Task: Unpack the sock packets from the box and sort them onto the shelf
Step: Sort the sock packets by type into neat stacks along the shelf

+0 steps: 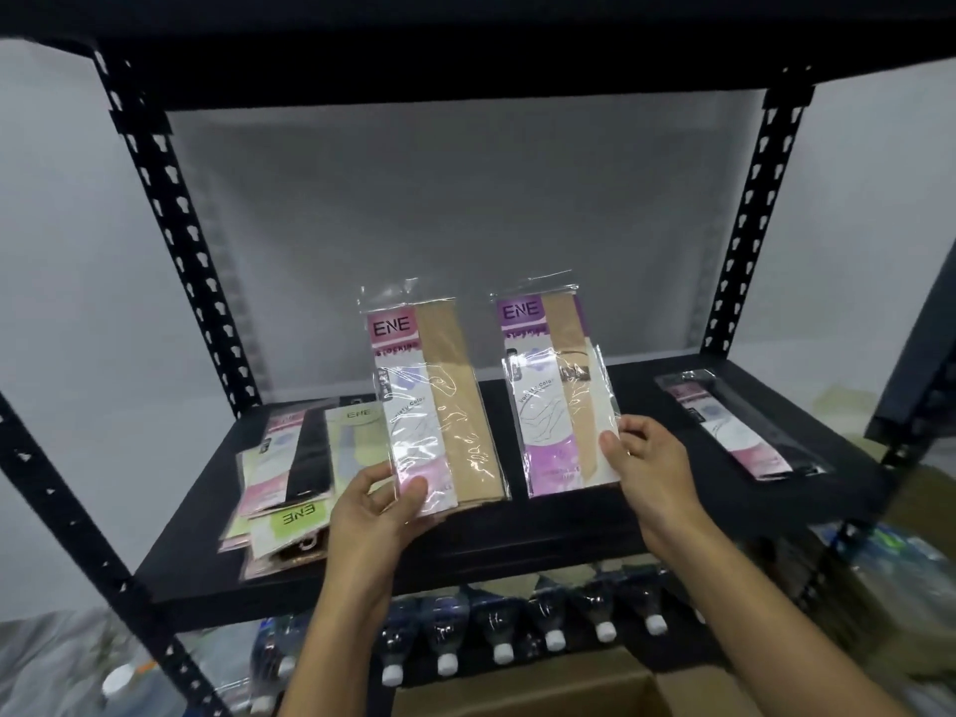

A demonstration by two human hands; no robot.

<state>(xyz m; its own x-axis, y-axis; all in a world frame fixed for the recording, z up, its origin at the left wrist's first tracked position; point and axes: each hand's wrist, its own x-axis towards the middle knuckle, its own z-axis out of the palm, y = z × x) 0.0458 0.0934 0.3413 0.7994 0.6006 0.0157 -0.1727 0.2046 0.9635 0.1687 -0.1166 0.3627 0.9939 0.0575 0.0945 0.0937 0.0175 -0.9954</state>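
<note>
Two forearms reach up to the shelf (564,533). The left hand (380,504) pinches the pink-label packet (439,401) upright; the right hand (649,460) pinches the purple-label packet (556,395).

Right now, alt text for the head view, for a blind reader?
The left hand holds a pink-labelled sock packet and the right hand a purple-labelled packet above a black shelf. A pile of packets lies at its left, a single packet at its right.

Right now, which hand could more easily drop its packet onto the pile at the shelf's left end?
Probably the left hand: its pink-label packet is held just beside the pile. The right hand, with the purple-label packet, would have to cross over.
</note>
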